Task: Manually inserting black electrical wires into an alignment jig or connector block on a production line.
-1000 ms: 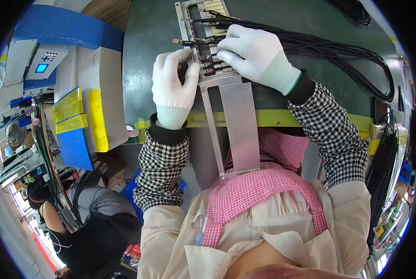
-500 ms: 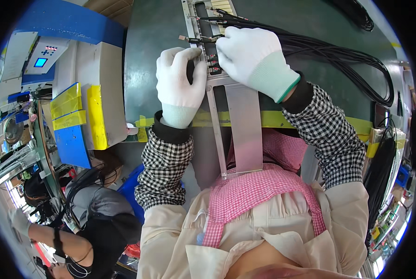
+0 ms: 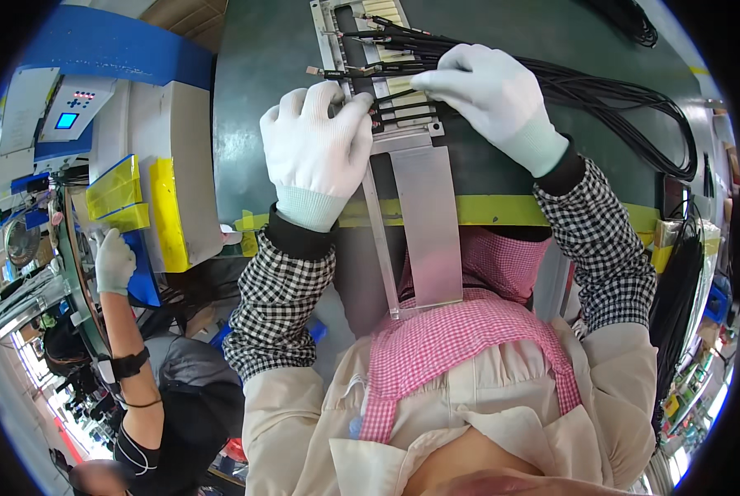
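A long metal fixture (image 3: pixel 328 45) with a row of slots lies across the dark green table, and several black cables (image 3: pixel 386 68) run over it with their ends side by side. My left hand (image 3: pixel 316 153), in a white glove, is at the fixture's left rail, thumb and forefinger closed at the end of one black cable (image 3: pixel 396 97). My gloved right hand (image 3: pixel 498 99) is farther right, fingertips pinched where that same cable runs. The fingers partly hide the cable end. A flat metal plate (image 3: pixel 428 223) extends from the fixture toward my pink checked apron (image 3: pixel 461 339).
A looped bundle of black cables (image 3: pixel 634 107) covers the table's right side. Yellow tape (image 3: pixel 494 211) runs along the front edge. A blue and white machine (image 3: pixel 167 124) with a small screen stands at left. Another person's gloved hand (image 3: pixel 115 263) is at lower left.
My right hand has moved right, away from the fixture, uncovering cables in the slots. My left hand shifted slightly left and down. The other person's gloved hand rose.
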